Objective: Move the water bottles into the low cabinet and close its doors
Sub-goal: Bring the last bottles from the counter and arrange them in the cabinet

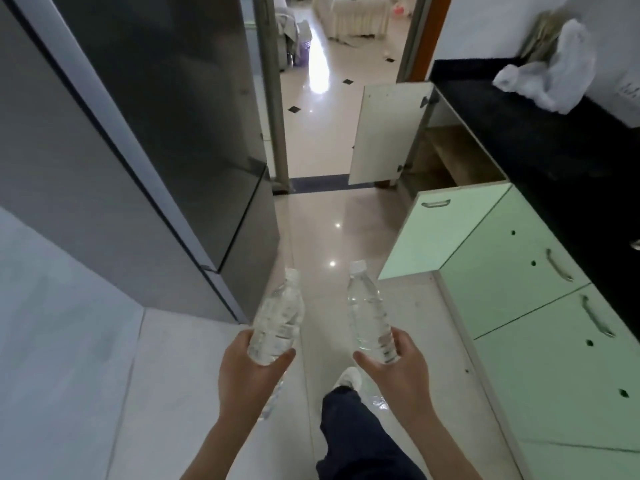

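My left hand grips the base of a clear water bottle, its cap pointing up and away. My right hand holds a second clear water bottle the same way. Both bottles hang over the tiled floor in front of me. The low cabinet stands ahead on the right under the black counter, with both doors swung open: a white inner door face on the far side and a pale green door on the near side. A wooden shelf shows inside. Another bottle lies on the floor below my left wrist, partly hidden.
A tall grey refrigerator fills the left side. Closed green cabinet doors line the right under the black counter, where a white plastic bag sits. A doorway ahead leads to a bright tiled room. My leg and white shoe are below.
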Available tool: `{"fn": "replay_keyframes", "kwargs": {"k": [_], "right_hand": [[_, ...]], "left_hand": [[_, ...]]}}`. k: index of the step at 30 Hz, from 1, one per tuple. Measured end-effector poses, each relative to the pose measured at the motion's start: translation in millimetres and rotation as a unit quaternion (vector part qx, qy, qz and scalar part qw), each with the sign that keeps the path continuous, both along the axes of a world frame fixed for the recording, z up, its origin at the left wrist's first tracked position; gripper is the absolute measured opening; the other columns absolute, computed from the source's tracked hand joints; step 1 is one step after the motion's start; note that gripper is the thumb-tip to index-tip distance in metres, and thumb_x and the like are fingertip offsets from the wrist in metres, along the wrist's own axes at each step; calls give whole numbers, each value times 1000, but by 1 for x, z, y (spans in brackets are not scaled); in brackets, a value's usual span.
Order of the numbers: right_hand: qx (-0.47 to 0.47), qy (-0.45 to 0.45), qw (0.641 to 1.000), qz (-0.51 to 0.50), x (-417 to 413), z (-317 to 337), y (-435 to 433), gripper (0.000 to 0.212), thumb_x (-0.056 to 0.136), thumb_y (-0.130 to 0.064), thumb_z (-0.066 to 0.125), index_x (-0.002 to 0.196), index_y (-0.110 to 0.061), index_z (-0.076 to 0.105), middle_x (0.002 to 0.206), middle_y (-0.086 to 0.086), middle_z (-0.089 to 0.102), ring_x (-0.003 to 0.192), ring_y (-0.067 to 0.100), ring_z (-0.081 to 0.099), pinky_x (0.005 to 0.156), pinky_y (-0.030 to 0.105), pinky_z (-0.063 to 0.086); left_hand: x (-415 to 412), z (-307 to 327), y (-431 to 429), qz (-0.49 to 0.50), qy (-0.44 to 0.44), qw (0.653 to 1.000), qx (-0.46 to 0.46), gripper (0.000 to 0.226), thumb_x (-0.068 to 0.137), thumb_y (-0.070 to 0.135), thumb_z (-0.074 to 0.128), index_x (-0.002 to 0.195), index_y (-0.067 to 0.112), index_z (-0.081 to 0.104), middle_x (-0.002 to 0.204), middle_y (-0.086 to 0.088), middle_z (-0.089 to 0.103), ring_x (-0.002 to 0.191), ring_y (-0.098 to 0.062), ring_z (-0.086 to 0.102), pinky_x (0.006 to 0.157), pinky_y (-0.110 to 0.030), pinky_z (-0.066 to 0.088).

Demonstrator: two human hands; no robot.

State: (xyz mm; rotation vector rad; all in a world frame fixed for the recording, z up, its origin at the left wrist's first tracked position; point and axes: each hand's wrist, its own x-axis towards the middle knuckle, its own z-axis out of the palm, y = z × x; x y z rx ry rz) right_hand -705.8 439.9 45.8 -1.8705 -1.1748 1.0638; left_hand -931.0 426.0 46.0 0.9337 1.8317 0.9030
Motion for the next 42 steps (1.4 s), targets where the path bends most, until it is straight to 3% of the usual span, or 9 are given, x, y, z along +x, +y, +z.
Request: {"fn": "replay_keyframes", "kwargs": {"k": [5, 12, 19, 22, 26, 30, 36, 39, 42], "right_hand": [[2, 11, 999, 32, 4, -15, 119, 49, 63, -17, 90, 104, -17, 64, 87, -7, 70, 69, 1, 65, 54, 9, 47], [49, 2, 998, 37, 16, 7, 280, 55, 62, -24, 91, 109, -23, 61, 92, -4, 68, 73, 6, 67, 56, 12, 51], [30, 12, 999, 0, 18, -7, 383, 62, 62, -26, 92, 113, -26, 56, 98, -7, 65, 80, 8, 66, 59, 14, 52], [18, 10, 999, -30, 17, -21, 435, 59, 61, -25, 91, 111, -25, 59, 97, -5, 67, 79, 9, 67, 64, 23, 56], [32, -11, 997, -69, 10, -23, 523, 62, 56, -35, 89, 110, -27, 60, 94, -3, 68, 77, 13, 67, 65, 32, 59], [55, -22, 992, -113, 10, -3, 604, 51, 63, -28, 90, 105, -22, 61, 83, -3, 70, 65, 12, 69, 56, 25, 57], [37, -3, 978, -207, 23, 4, 687, 51, 65, -27, 88, 108, -26, 60, 87, -4, 70, 70, 13, 71, 63, 33, 61], [15, -12, 971, -240, 37, -6, 721, 50, 62, -31, 88, 105, -26, 62, 86, -6, 69, 72, 12, 69, 66, 35, 60], [-5, -23, 969, -247, 54, -17, 763, 45, 63, -27, 88, 101, -24, 63, 83, -7, 68, 69, 8, 66, 59, 17, 51]], "left_hand": [[16, -3, 106, 19, 56, 998, 8, 32, 70, 31, 86, 86, 19, 61, 62, 6, 68, 53, 1, 63, 46, -19, 46], [17, 26, 276, -2, 112, 992, 59, 40, 67, 40, 87, 88, 36, 53, 81, 9, 66, 72, -8, 65, 63, -30, 57], [15, 9, 397, -23, 99, 993, 57, 40, 65, 36, 88, 91, 30, 58, 82, 4, 68, 71, -12, 66, 62, -36, 57], [13, -7, 456, -49, 108, 991, 55, 39, 63, 39, 88, 87, 29, 58, 78, 5, 68, 66, -10, 66, 55, -28, 52], [7, -14, 563, -98, 81, 990, 66, 45, 62, 39, 89, 94, 25, 61, 85, 2, 69, 70, -13, 67, 57, -35, 58], [4, 3, 676, -178, 99, 973, 112, 57, 62, 50, 86, 106, 24, 61, 91, 6, 68, 75, -9, 66, 58, -30, 57], [26, 13, 812, -226, 86, 962, 128, 47, 59, 51, 86, 94, 42, 57, 88, 15, 68, 78, -6, 67, 67, -41, 59], [47, -2, 853, -250, 83, 959, 106, 49, 57, 54, 85, 94, 40, 57, 89, 13, 67, 80, -6, 66, 68, -41, 59], [68, -20, 889, -278, 83, 954, 76, 44, 61, 45, 88, 91, 38, 57, 86, 12, 67, 76, -3, 64, 66, -37, 57]]}}
